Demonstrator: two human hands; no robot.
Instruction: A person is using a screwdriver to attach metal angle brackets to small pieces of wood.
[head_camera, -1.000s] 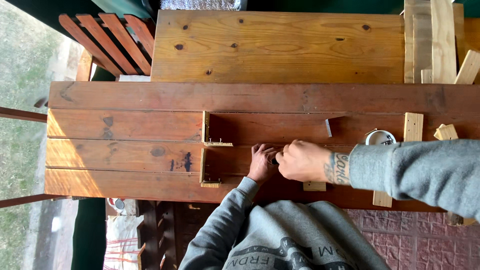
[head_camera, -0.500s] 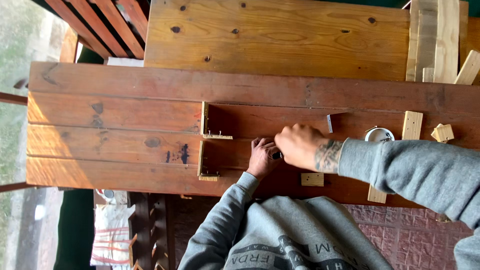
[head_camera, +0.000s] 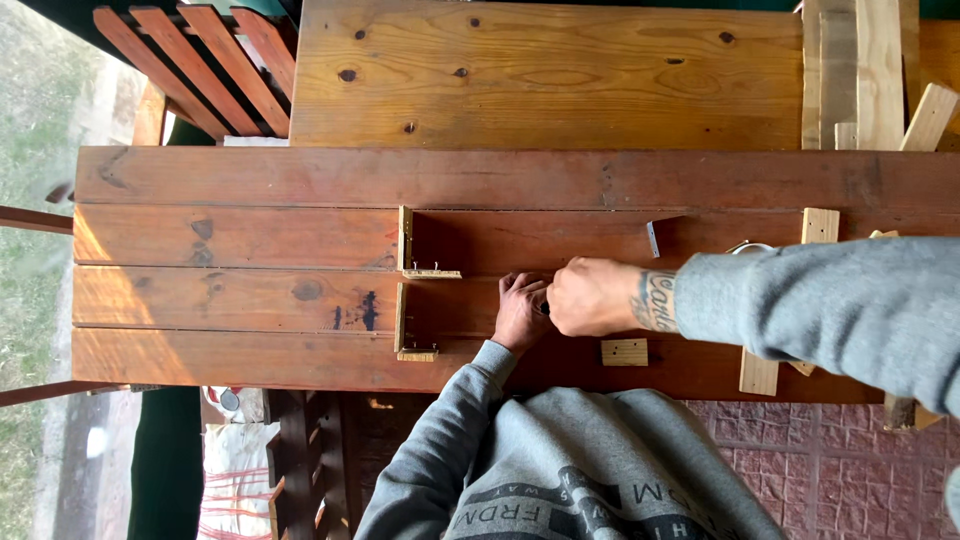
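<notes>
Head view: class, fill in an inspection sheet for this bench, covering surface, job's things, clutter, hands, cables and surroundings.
Surface: red-brown plank table, with knots and a dark stain.
Job's things: two small wooden frames with nails sticking out, one beside the other, just left of the hands.
Clutter: small wood block, pale offcuts, a grey angled piece.
Hands: left hand and right hand meet on the table around something small and dark; what it is cannot be told.
Cables: nothing seen.
Surroundings: pale pine panel, red slatted chair, brick floor, grass.
</notes>
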